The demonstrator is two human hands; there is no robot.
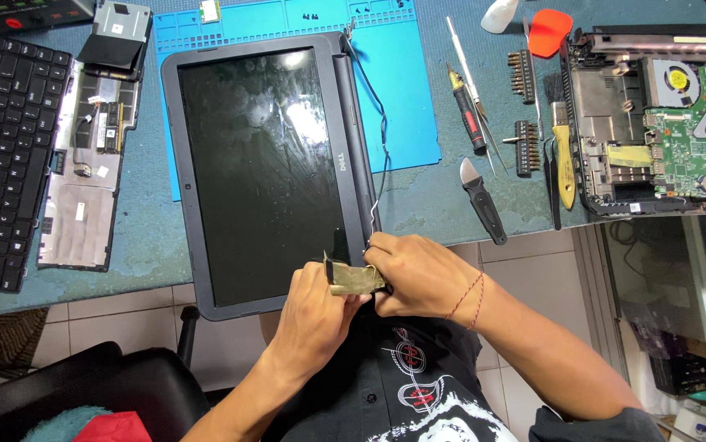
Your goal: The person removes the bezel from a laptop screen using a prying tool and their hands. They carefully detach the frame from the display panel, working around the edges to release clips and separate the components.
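At the near edge of the desk [451,205], the left hand [316,307] and right hand [418,274] both pinch a thin, creased, gold-brown flat ribbon cable [355,281] at the corner of the dark grey laptop screen panel [263,164]; it looks light, floppy and tear-prone, best gripped near its end

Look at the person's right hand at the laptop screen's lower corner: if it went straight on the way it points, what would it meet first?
The right hand points left, so it would probably first meet the olive-gold strip pinched beside the left hand; depth is unclear.
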